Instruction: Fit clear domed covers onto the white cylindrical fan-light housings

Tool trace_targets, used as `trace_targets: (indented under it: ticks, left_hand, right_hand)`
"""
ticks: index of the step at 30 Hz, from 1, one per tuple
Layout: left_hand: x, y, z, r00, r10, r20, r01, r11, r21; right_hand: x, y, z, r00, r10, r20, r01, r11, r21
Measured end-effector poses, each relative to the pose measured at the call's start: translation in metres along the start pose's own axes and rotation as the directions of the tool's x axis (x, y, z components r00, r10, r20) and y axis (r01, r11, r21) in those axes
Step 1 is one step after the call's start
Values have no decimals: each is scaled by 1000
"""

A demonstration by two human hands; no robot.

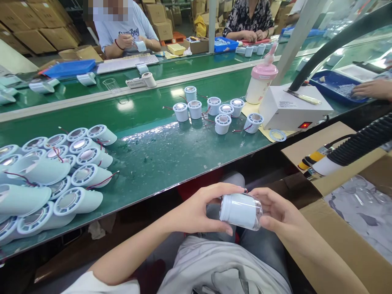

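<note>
Above my lap, a light-blue cylindrical housing (237, 209) with a clear cup over its right end lies on its side between my two hands. My left hand (203, 210) is wrapped round the housing's left end, thumb below and fingers above. At the other end, my right hand (274, 210) grips the clear cup (258, 212) between thumb and fingers. On the bench beyond stand several similar blue housings (223, 122), upright, with thin red and dark wires. A larger group of slanted blue housings (88, 175) fills the left part of the bench.
A white box with a lit red switch (295, 108) and a pink-lidded bottle (260, 83) stand at the bench's right. An open carton (339, 237) of clear cups is at my right, below a black hose (364, 139). Co-workers sit across the green bench (153, 151).
</note>
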State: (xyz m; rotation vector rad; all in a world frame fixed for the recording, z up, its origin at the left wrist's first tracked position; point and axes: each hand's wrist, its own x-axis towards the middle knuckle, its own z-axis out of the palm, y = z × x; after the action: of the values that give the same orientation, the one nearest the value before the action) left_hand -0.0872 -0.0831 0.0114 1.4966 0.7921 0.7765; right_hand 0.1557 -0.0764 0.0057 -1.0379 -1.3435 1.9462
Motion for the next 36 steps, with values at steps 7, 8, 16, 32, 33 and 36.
trace_targets:
  ticks: [7,8,16,32,33,36]
  left_hand:
    - [0,-1,-1,998,56,7,-56,998,1]
    - [0,-1,-1,997,71,9,-70,997,-5]
    - [0,-5,-2,993,112,25,-111,993,-41]
    - [-5,7,3,996,-82,-32,83,996,20]
    - [-5,8,3,993,-118,-31,118,993,2]
    - [-5,10,1,984,-176,-9,176,984,-36]
  right_hand:
    - [7,11,2,995,97,9,-97,977,192]
    - [7,11,3,992,123,15,-123,972,202]
    - [11,12,14,957,276,89,-290,894,342]
    - [10,26,11,985,64,-161,-87,986,-142]
    - [8,28,9,972,-136,-189,75,952,-298]
    - [3,31,4,824,-565,43,487,667,-564]
